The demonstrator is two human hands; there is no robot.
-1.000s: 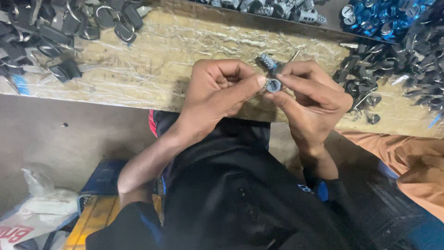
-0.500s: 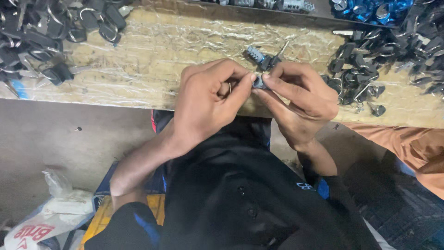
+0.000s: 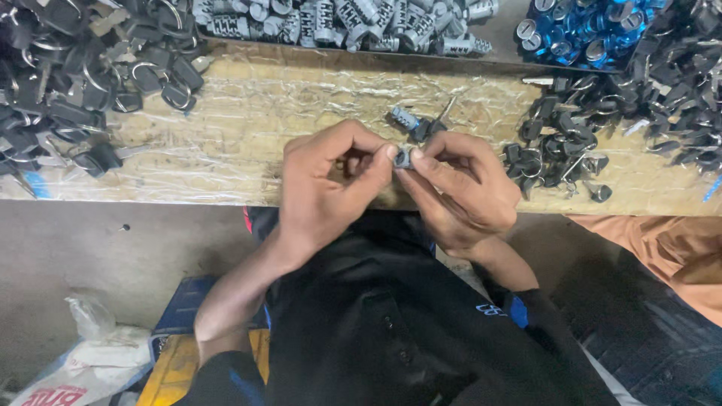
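A single view, from a camera worn on the person's head, looks steeply down over the person's own chest and black shirt (image 3: 391, 331). It faces forward and down onto a plastic-wrapped wooden workbench (image 3: 248, 128), whose near edge runs across the middle of the frame. The bare left hand (image 3: 327, 188) and bare right hand (image 3: 462, 188) meet close below the lens, near the centre. The bench's far side reaches the top edge; grey floor (image 3: 90, 248) fills the lower left. No second view shares the scene.
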